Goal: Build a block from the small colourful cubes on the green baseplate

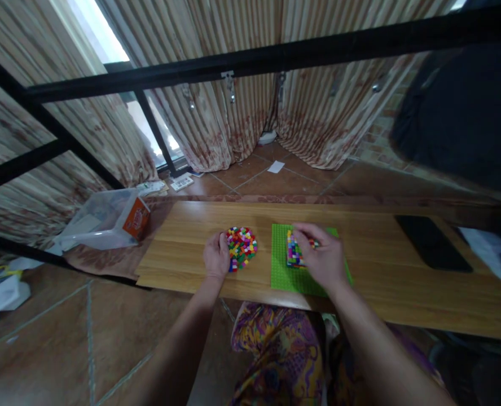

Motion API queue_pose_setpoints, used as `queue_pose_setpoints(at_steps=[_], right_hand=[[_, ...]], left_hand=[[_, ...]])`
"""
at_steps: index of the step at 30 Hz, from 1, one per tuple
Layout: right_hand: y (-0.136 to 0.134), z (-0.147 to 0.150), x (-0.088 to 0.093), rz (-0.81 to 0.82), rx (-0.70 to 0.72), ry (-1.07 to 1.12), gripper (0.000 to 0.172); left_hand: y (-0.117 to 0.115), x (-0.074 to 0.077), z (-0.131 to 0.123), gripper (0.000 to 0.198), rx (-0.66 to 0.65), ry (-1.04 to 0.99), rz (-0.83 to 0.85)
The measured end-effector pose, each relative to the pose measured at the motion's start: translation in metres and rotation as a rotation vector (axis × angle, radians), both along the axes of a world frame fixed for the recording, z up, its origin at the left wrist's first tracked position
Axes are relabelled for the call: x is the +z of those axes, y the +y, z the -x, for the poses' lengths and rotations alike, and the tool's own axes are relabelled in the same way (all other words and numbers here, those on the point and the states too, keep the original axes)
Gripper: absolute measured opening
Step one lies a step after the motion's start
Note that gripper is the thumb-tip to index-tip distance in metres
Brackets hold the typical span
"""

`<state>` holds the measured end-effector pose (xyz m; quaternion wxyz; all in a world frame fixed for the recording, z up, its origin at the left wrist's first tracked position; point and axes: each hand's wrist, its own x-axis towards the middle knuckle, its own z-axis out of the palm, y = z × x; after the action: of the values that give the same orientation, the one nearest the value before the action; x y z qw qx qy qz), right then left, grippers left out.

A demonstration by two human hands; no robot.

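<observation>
A heap of small, many-coloured toy building bricks (242,248) lies on the wooden table. Against its left edge rests my left hand (216,255), fingers curled in and partly hidden, so whatever they hold does not show. To the right is a green studded baseplate (279,270), carrying a low block built of multicoloured bricks (293,254). My right hand (323,256) is over this block with thumb and fingertips pinched together at its upper edge. Anything in that pinch is too small to make out, and the hand covers the block's right part.
The long wooden table (373,287) has a black flat device (432,242) on its right side. A clear plastic box (106,220) with an orange label stands beyond the left end. A black metal bar (250,62) crosses in front of striped curtains (216,124).
</observation>
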<state>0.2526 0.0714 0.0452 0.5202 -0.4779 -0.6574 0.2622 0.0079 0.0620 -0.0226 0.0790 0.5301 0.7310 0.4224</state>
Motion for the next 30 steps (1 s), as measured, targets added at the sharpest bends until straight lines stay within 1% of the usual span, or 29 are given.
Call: queue_pose_setpoints(at_steps=[2,3,5,8,11,16,20,23,27,30], right_hand=[[-0.018,0.024,-0.006,0.002,0.219,-0.166,0.018],[-0.025,0.035,-0.011,0.016,0.294,-0.246,0.02],[-0.034,0.056,-0.024,0.036,0.377,-0.385,0.022],[-0.036,0.075,-0.037,0.033,0.437,-0.539,0.025],[-0.034,0.083,-0.042,-0.001,0.444,-0.663,0.026],[-0.033,0.085,-0.044,-0.012,0.39,-0.78,0.022],[-0.032,0.081,-0.047,0.023,0.345,-0.808,0.022],[-0.032,0.078,-0.051,0.053,0.34,-0.813,0.024],[-0.033,0.078,-0.055,0.033,0.335,-0.814,0.025],[-0.035,0.079,-0.057,0.041,0.316,-0.775,0.027]], left_hand=[[0.0,0.0,-0.001,0.042,0.0,-0.002,0.004],[0.0,0.0,-0.001,0.042,-0.001,0.001,0.005],[0.0,0.0,-0.001,0.042,-0.001,0.001,0.009],[0.0,0.001,-0.001,0.043,-0.008,-0.005,0.016],[-0.001,0.002,-0.002,0.043,-0.015,0.015,0.012],[-0.002,0.002,-0.003,0.04,-0.014,0.021,0.003],[-0.002,0.002,-0.003,0.038,-0.017,-0.014,0.001],[-0.001,0.002,-0.003,0.038,-0.011,-0.014,-0.003],[-0.001,0.002,-0.003,0.038,-0.016,-0.004,0.001],[0.0,0.001,-0.003,0.038,-0.017,0.004,0.009]])
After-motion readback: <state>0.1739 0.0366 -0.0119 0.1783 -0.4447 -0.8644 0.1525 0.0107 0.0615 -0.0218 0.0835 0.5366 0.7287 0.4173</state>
